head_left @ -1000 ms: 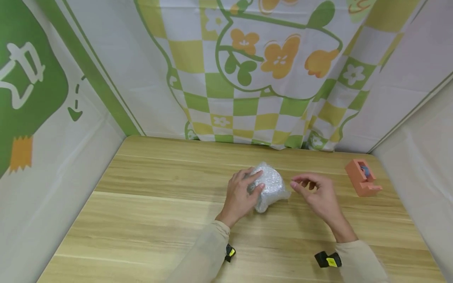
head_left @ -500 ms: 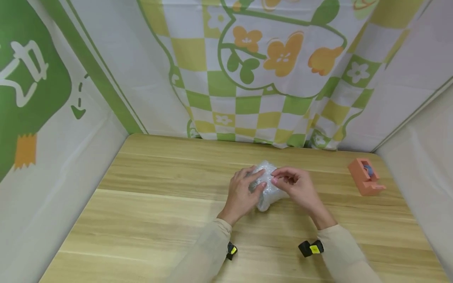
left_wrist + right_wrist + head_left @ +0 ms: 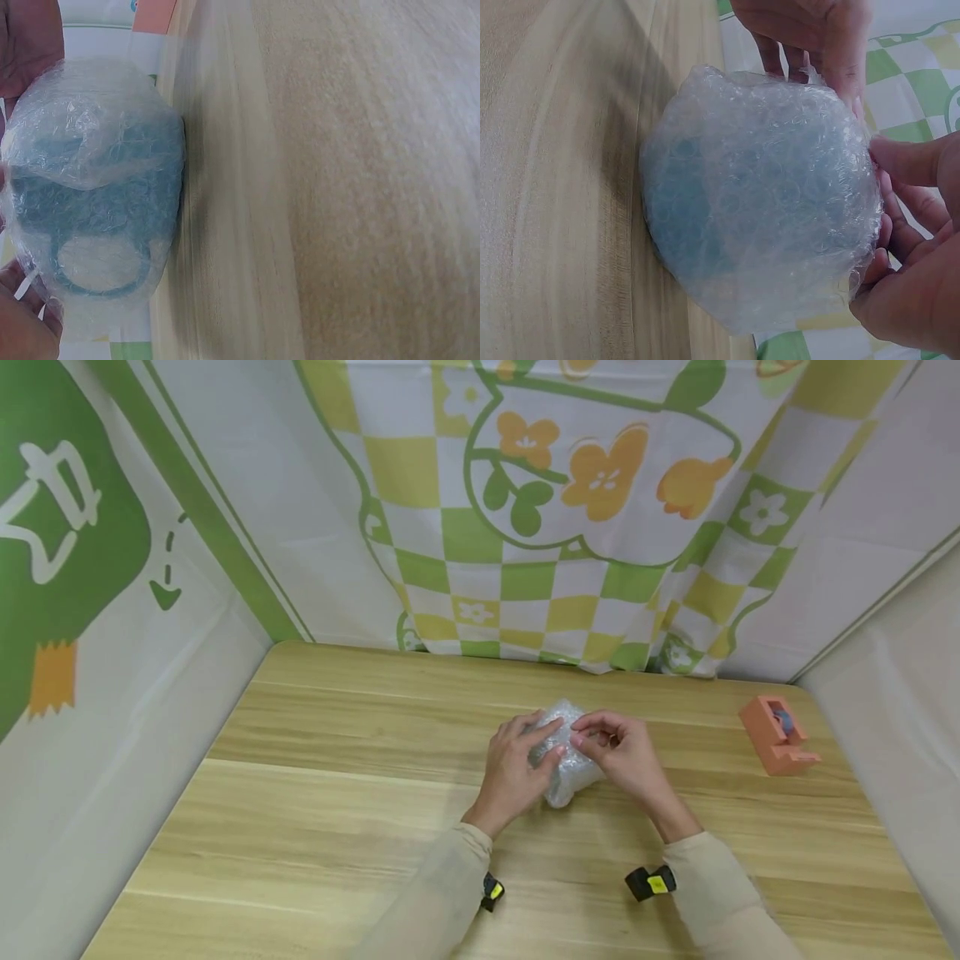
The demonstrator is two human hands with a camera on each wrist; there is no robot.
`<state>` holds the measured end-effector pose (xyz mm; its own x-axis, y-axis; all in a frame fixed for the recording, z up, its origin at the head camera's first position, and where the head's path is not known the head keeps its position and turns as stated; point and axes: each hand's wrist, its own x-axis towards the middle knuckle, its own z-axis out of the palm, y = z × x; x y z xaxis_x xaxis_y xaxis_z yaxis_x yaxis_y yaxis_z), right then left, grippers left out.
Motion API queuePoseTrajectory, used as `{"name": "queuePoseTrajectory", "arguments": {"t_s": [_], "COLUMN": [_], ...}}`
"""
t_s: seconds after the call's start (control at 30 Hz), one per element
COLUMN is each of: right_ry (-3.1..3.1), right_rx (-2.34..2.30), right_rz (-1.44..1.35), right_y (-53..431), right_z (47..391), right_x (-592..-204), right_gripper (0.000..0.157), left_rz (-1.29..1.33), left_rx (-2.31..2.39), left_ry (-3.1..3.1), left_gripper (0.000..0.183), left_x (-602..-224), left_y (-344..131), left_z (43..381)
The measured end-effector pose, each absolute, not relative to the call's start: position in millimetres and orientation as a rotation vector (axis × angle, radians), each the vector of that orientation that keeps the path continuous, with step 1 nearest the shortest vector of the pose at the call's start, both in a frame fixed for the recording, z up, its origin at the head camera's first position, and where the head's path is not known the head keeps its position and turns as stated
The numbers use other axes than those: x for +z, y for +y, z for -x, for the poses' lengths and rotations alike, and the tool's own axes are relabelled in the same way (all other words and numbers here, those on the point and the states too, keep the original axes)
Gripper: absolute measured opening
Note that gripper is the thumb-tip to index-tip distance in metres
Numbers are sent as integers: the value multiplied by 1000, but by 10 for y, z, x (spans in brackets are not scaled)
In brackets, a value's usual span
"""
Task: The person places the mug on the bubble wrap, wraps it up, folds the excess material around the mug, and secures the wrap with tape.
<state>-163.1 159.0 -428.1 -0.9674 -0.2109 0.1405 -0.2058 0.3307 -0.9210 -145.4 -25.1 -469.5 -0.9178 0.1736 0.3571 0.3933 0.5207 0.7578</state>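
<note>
A blue mug wrapped in bubble wrap [image 3: 573,768] sits on the wooden table; in the left wrist view the mug's handle [image 3: 105,289] shows through the plastic. My left hand [image 3: 513,768] grips the bundle from its left side, thumb and fingers spread over it. On top of the wrap, my right hand [image 3: 626,756] has thumb and forefinger pinched together, touching the plastic. Whether a strip of tape lies between those fingertips is too small to tell. In the right wrist view the wrapped mug [image 3: 757,195] fills the middle, and my right fingers press its upper edge.
An orange tape dispenser [image 3: 776,743] with a blue core stands at the table's back right. Wooden tabletop [image 3: 315,793] stretches out to the left. A checked, flowered curtain [image 3: 525,577] hangs along the back edge, with pale fabric walls at both sides.
My right hand has moved left, from beside the bundle onto its top, its fingertips meeting the wrap. The left hand keeps its hold, and the bundle stays in place.
</note>
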Motion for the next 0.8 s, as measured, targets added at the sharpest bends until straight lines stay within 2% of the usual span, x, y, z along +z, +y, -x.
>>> {"name": "queuePoseTrajectory", "arguments": {"t_s": [0.2,0.5,0.8], "right_ry": [2567,2234,2218], "right_rx": [-1793,-2022,-1994], "right_rz": [356,368,365], "right_y": [1607,1689,1710], "right_z": [1600,1562,1567], "right_x": [-4230,-4154,-4156], "right_gripper": [14,24,23], "left_rz": [469,460,462], "left_rx": [-1367,-1366,-1367], "left_ry": [-2519,-2522,-2510], "left_gripper": [40,40,39], "left_x": [-4701,-4717,-4724], "left_y": [-240,-241,-242], "left_z": [1451,1461,1459]}}
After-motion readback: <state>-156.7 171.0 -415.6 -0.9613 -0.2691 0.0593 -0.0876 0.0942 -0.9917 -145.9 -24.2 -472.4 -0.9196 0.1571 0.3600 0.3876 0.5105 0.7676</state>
